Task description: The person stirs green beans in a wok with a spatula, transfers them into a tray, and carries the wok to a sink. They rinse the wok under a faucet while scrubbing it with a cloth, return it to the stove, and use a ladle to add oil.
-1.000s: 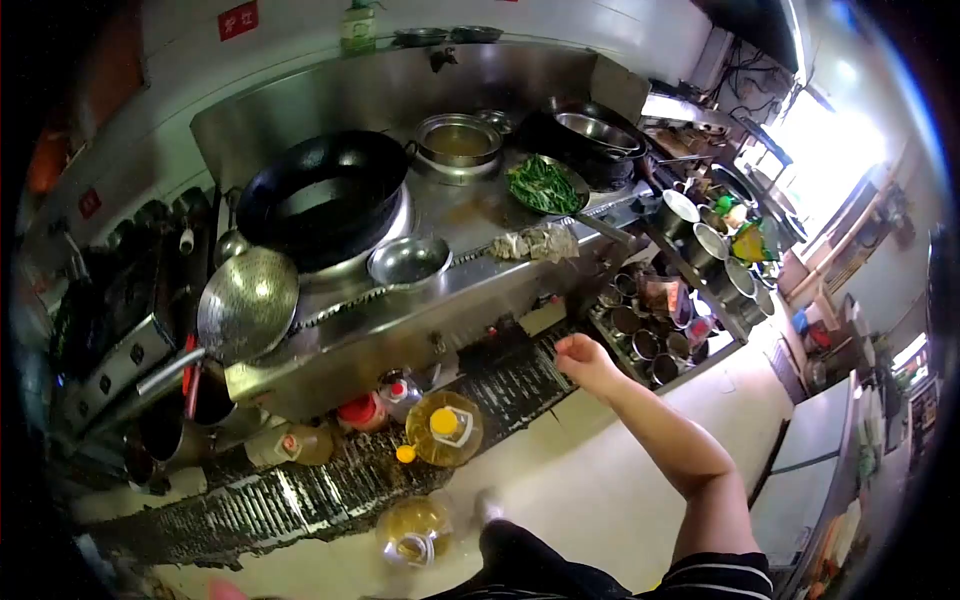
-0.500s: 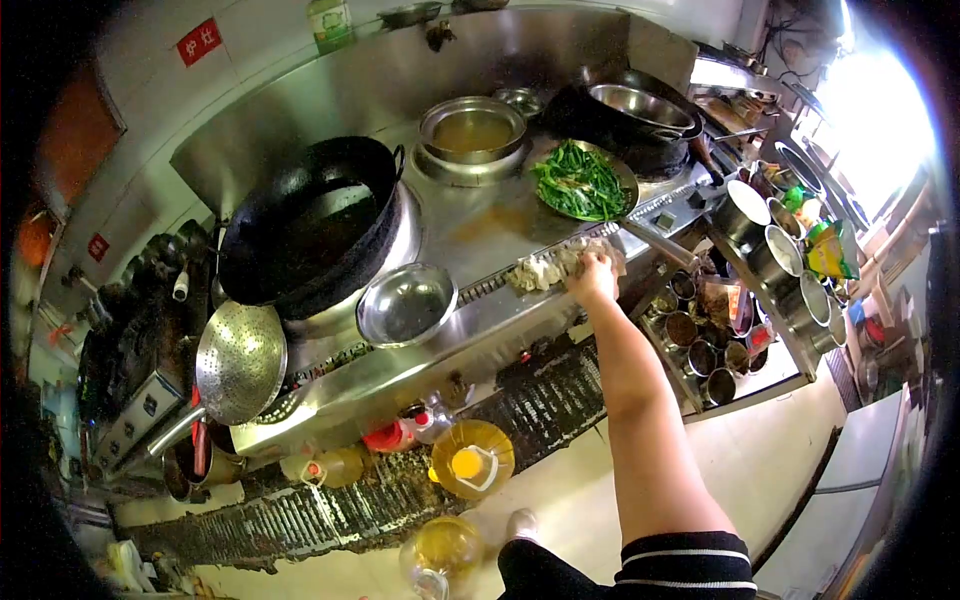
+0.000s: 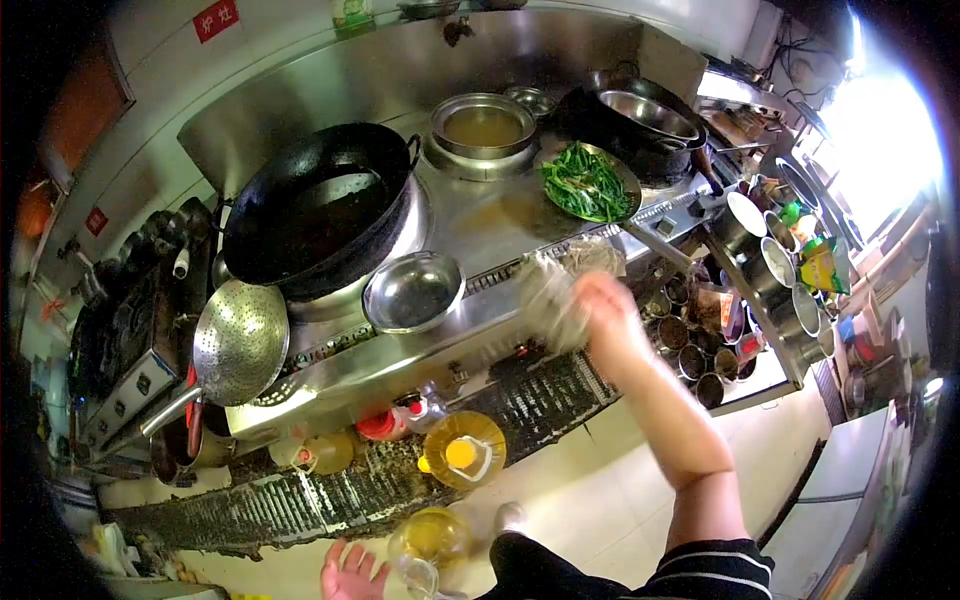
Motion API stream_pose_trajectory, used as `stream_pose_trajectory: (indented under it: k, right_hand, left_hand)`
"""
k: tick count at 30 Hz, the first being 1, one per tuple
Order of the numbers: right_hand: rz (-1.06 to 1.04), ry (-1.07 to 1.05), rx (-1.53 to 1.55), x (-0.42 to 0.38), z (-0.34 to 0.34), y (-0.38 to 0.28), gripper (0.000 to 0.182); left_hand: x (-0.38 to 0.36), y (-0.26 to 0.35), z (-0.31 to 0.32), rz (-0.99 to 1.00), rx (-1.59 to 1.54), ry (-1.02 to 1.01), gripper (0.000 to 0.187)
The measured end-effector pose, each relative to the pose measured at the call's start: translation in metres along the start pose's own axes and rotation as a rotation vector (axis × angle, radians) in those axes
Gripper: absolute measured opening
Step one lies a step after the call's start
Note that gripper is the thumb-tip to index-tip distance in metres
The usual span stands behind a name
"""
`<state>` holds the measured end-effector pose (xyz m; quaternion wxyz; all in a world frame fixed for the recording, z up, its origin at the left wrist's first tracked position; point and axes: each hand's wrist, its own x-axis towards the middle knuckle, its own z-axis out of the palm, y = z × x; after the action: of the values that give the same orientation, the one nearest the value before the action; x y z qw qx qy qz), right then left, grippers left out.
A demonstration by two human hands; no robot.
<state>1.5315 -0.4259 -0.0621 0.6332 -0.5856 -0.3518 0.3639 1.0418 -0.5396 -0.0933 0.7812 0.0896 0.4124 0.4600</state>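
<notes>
My right hand (image 3: 606, 308) is closed on a greyish cloth (image 3: 552, 300), blurred by motion, in front of the steel stove's front edge. Another crumpled cloth (image 3: 592, 256) lies on that edge just behind it. Green leafy vegetables (image 3: 585, 183) fill a long-handled strainer behind the cloths. Low at the bottom of the view, my left hand (image 3: 352, 574) has its fingers spread and holds nothing, beside a large oil bottle (image 3: 430, 540) on the floor.
A big black wok (image 3: 310, 215), a steel bowl (image 3: 414, 292) and a perforated ladle (image 3: 240, 340) are on the left of the stove. A pot of liquid (image 3: 484, 126) stands behind. Oil jugs (image 3: 464, 450) stand on the floor grate; metal containers (image 3: 780, 262) line the right.
My right hand has lifted a cloth off the stove edge and brought it nearer. My left hand has come into view at the bottom. The view has shifted slightly.
</notes>
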Motion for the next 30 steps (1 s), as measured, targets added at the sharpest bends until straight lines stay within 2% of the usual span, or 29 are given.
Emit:
stream_pose_trajectory:
  k: [1,2,3,4,5,6,7,9,11,12,14,15,16,18,19,20,21,23,24,25,27,28,29,30]
  right_hand:
    - [0.215,-0.21,0.115,-0.035,0.023,-0.006,0.019]
    - [-0.105,-0.632,-0.148,-0.053,0.04,-0.012,0.03]
    - [-0.168,-0.993,-0.086,-0.063,0.06,-0.027,0.034]
    - [-0.126,-1.176,-0.15,-0.063,0.069,-0.04,0.035]
    - [-0.135,-1.051,-0.328,-0.051,0.074,-0.028,0.033]
    - [-0.199,-0.804,-0.62,-0.028,0.074,-0.008,0.034]
    - [-0.258,-0.546,-0.891,0.003,0.071,0.016,0.036]
    - [-0.278,-0.145,-0.944,0.079,0.047,0.073,0.046]
    - [-0.112,0.14,-1.173,0.128,0.029,0.106,0.061]
    - [-0.058,0.099,-1.265,0.135,0.018,0.115,0.058]
    - [0.075,0.051,-1.415,0.138,0.015,0.12,0.056]
    - [0.152,0.04,-1.474,0.135,0.021,0.117,0.055]
    - [0.106,0.022,-1.479,0.134,0.027,0.12,0.047]
    - [-0.013,-0.054,-1.43,0.117,0.031,0.124,0.038]
    - [0.067,-0.148,-1.129,0.12,0.024,0.138,0.032]
    - [0.27,-0.135,-0.673,0.11,0.028,0.139,0.036]
    - [0.467,-0.116,-0.218,0.096,0.035,0.143,0.041]
    - [0.521,-0.116,0.172,0.048,0.07,0.121,0.041]
    - [0.549,-0.116,0.371,0.026,0.091,0.113,0.041]
    - [0.547,-0.093,0.375,0.013,0.114,0.124,0.033]
    - [0.183,-0.201,-0.059,-0.005,0.17,0.145,0.029]
    - [0.132,-0.23,-0.328,-0.007,0.2,0.147,0.026]
    - [0.05,-0.246,-0.439,-0.014,0.235,0.131,0.026]
    - [-0.101,-0.167,-0.665,-0.021,0.271,0.12,0.026]
  left_hand:
    - [0.008,-0.007,0.035,-0.039,-0.022,-0.029,0.044]
    - [0.014,-0.017,0.058,-0.118,-0.159,-0.225,0.045]
    - [0.022,-0.025,0.07,-0.2,-0.295,-0.426,0.046]
    - [0.028,-0.029,0.069,-0.25,-0.346,-0.464,0.046]
    - [0.037,-0.034,0.07,-0.302,-0.4,-0.504,0.046]
    - [0.041,-0.038,0.07,-0.35,-0.457,-0.539,0.047]
    - [0.035,-0.038,0.067,-0.254,-0.333,-0.475,0.045]
    - [0.007,-0.036,0.039,-0.041,-0.086,-0.329,0.042]
    - [-0.008,-0.034,-0.032,0.042,0.493,-0.211,0.034]
    - [-0.011,-0.013,0.012,-0.099,-0.103,-0.439,0.032]
    - [-0.028,-0.008,0.082,-0.029,0.039,0.325,0.033]
    - [-0.037,-0.007,0.097,0.006,0.099,0.709,0.037]
    - [-0.056,-0.006,0.072,0.098,0.035,0.509,0.034]
    - [-0.086,-0.011,0.008,0.083,-0.028,0.315,0.028]
    - [-0.094,-0.012,-0.013,0.077,-0.065,0.219,0.026]
    - [-0.098,-0.008,-0.014,-0.051,-0.203,0.396,0.02]
    - [-0.108,-0.008,-0.013,-0.057,-0.244,0.502,0.02]
    - [-0.116,0.005,0.026,-0.067,-0.332,0.721,0.025]
    - [-0.125,0.008,0.018,-0.058,-0.295,0.764,0.031]
    - [-0.134,0.005,-0.021,-0.061,-0.332,0.667,0.031]
    - [-0.148,-0.001,-0.115,-0.054,-0.388,0.45,0.032]
    - [-0.154,0.016,-0.105,-0.028,-0.356,0.51,0.018]
    - [-0.164,0.028,-0.105,0.041,-0.362,0.532,0.013]
    - [-0.173,0.04,-0.11,0.103,-0.365,0.552,0.01]
